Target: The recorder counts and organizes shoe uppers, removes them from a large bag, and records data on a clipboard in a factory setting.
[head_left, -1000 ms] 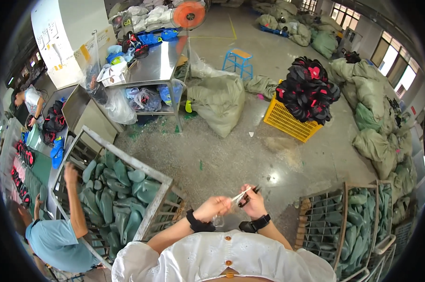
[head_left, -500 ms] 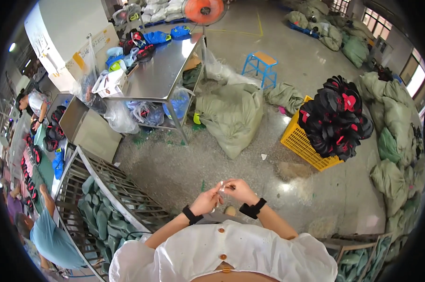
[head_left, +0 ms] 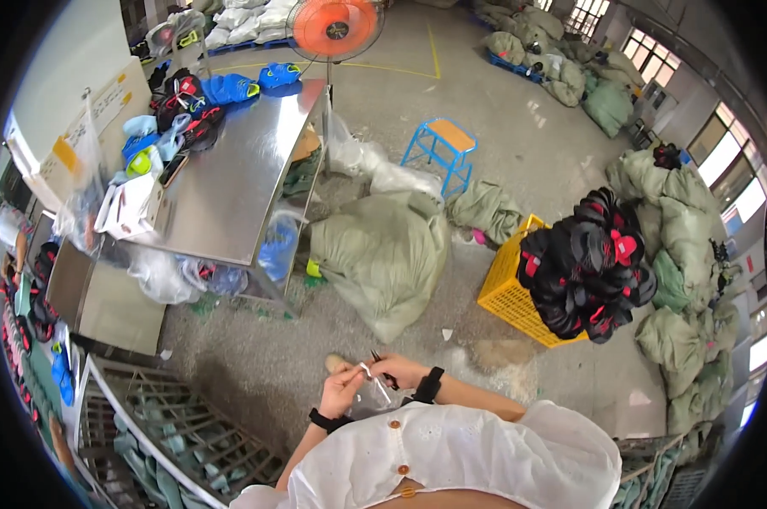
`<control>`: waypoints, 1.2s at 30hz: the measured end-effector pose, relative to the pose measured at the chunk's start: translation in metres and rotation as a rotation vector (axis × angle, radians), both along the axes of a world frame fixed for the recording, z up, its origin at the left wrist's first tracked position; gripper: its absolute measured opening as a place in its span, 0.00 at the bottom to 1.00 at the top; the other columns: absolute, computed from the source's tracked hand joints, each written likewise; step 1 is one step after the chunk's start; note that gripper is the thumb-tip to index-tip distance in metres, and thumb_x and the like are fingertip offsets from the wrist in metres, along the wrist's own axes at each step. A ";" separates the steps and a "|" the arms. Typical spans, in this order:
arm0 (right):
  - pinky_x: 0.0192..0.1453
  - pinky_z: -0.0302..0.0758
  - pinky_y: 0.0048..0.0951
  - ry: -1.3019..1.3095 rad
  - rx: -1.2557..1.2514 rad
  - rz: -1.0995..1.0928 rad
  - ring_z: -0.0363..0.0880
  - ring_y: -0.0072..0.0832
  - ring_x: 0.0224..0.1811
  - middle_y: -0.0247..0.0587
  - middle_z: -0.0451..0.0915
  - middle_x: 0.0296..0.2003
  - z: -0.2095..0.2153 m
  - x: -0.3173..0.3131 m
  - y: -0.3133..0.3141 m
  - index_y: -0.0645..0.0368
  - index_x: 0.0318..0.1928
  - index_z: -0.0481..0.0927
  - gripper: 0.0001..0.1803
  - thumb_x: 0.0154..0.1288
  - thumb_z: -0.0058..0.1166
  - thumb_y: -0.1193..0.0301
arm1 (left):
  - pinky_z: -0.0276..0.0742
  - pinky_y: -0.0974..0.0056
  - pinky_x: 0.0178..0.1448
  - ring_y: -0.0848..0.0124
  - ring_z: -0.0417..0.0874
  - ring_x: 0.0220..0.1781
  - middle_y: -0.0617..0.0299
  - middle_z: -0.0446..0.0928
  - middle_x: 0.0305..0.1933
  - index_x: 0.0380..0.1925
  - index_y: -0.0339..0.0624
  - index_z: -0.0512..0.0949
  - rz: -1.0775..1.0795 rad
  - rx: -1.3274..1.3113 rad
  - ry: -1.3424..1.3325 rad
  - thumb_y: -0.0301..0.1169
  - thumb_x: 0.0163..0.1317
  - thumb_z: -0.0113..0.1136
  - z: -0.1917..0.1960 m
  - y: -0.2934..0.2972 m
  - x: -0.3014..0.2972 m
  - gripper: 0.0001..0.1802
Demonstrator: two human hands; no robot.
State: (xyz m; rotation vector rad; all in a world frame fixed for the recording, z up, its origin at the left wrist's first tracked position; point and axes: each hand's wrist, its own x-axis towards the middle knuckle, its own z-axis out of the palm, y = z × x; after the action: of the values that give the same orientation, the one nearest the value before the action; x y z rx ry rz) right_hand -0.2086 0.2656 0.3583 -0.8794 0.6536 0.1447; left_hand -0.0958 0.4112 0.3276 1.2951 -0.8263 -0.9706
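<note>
Both hands meet low in the middle, in front of my white shirt. My left hand is closed, its fingertips pinching a thin, shiny white strip. Just to its right, my right hand is closed around a small dark tool with a slim pointed end; its exact kind is too small to make out. The strip runs between the hands and hangs down beside the right fingers. Both wrists wear black bands.
A yellow crate heaped with black and red shoes stands right. Ahead are a large green sack, a blue stool and a steel table. Metal racks flank me; sacks line the right.
My view has shifted, and the hands sit lower and further left. A dark tool now shows in my right hand. Both hands still pinch near the white strip.
</note>
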 end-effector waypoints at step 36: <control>0.38 0.68 0.22 -0.316 -0.400 0.184 0.71 0.18 0.33 0.32 0.76 0.29 -0.016 0.010 -0.439 0.61 0.29 0.74 0.07 0.54 0.59 0.73 | 0.70 0.66 0.30 0.68 0.74 0.26 0.58 0.71 0.26 0.30 0.38 0.72 -0.120 0.353 -0.412 0.27 0.57 0.54 0.044 -0.433 0.017 0.04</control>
State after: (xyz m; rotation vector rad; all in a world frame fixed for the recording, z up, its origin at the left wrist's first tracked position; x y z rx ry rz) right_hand -0.1984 -0.1737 0.3427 -1.3172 0.3061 0.0371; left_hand -0.0786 -0.0222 0.3720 1.8056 -1.0901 -0.9881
